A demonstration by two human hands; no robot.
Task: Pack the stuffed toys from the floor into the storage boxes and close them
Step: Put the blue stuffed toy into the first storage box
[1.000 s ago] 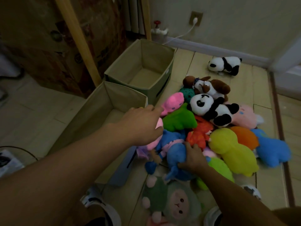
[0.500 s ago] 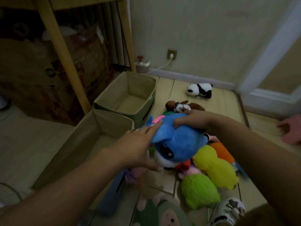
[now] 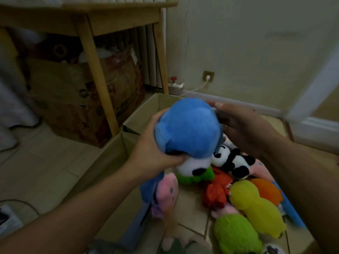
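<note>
Blue plush toy (image 3: 187,125) held aloft; left hand (image 3: 154,153) fingers clamped underneath, right hand (image 3: 244,129) fingers straight, apart, against its side.

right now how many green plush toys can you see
2. One green toy lies under the held blue toy, beside the panda; another lies nearest, below the yellow toy. More may be hidden.

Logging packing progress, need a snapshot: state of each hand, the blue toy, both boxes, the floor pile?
left hand: grips blue toy from below
right hand: open, fingers against the toy's far side
blue toy: lifted, held above the boxes
near box: open
far box: open
floor pile: unpacked
</note>
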